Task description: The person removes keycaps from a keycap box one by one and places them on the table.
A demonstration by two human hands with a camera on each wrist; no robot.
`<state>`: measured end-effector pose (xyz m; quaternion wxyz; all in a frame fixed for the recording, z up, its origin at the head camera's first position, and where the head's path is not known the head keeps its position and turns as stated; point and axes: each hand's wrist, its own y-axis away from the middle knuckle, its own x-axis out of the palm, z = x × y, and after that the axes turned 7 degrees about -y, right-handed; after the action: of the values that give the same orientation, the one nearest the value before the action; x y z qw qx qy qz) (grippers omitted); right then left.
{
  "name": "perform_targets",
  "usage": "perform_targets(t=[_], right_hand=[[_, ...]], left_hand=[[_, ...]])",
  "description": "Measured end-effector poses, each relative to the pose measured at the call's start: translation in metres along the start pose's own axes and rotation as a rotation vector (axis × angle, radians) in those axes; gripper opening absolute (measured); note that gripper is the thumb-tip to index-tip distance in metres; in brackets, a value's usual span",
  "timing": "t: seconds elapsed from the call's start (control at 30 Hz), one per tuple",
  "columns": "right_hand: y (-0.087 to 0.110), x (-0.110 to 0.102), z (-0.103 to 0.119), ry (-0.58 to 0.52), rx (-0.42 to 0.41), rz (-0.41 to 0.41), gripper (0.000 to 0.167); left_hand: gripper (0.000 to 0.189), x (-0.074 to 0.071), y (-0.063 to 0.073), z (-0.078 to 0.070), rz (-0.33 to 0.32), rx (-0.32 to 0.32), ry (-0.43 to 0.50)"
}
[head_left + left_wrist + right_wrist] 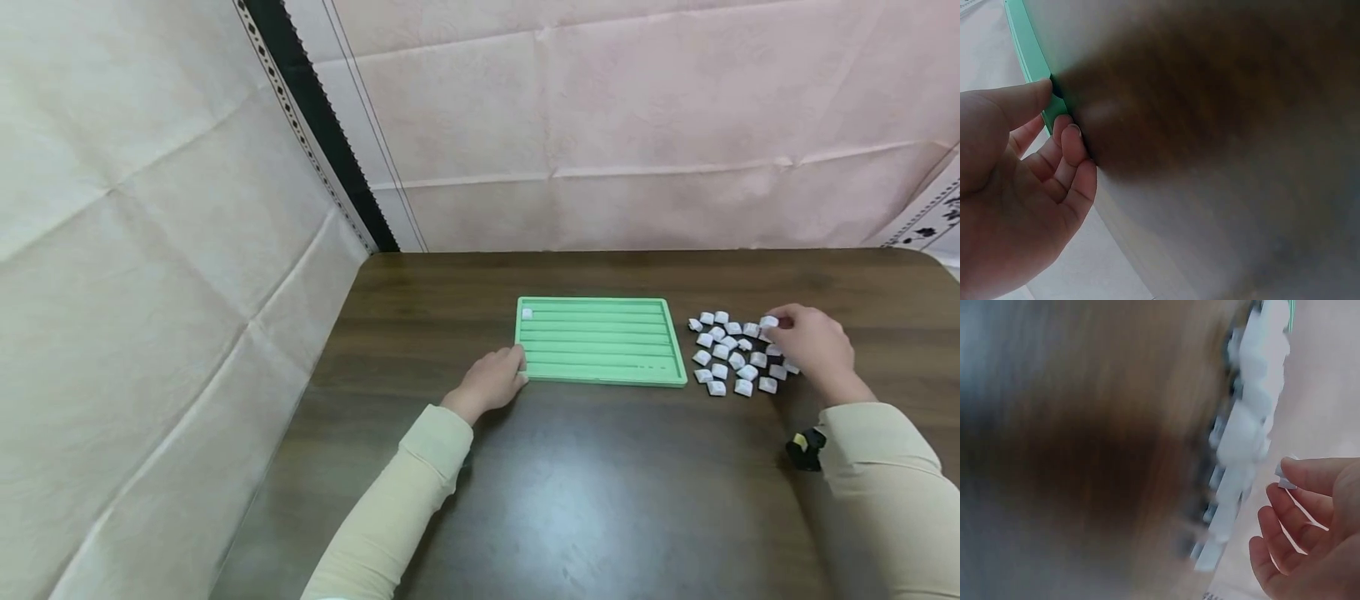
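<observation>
A green ridged tray (600,340) lies flat on the table, with one small white tile (527,314) in its upper left corner. At its lower left corner, my left hand (491,379) grips the rim, the thumb on one side and curled fingers on the other in the left wrist view. To the right of the tray, white tiles (721,351) are spread in a loose group. Over that group's upper right side, my right hand (816,343) pinches a single white tile (1286,475) between thumb and index finger. The other fingers are loosely bent.
The dark wooden table (570,475) has rounded far corners. Pale creased cloth (652,125) hangs behind it, and more cloth (150,275) covers the left side. A black wristband device (806,450) sits by the right sleeve.
</observation>
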<state>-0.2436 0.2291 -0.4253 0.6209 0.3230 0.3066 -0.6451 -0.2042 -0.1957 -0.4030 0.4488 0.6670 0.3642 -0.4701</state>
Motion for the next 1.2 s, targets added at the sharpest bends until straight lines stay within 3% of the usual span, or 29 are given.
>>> perform_targets(t=[0.17,0.47,0.83,1.2], right_hand=[[0.003,-0.007,-0.016,0.027,0.037,-0.017,0.036],[0.004,-0.012,-0.027,0.059,0.132,0.074,0.039],[-0.001,-0.015,-0.024,0.074,0.124,0.119,0.041],[-0.009,-0.024,-0.012,-0.037,0.088,0.093,0.046]], left_hand=[[0.011,0.003,0.000,-0.001,-0.008,-0.003,0.002],[0.011,0.006,-0.001,-0.003,-0.012,0.004,0.003],[0.011,0.003,-0.002,-0.002,-0.015,0.000,0.001],[0.011,0.004,-0.002,0.001,-0.011,-0.017,-0.003]])
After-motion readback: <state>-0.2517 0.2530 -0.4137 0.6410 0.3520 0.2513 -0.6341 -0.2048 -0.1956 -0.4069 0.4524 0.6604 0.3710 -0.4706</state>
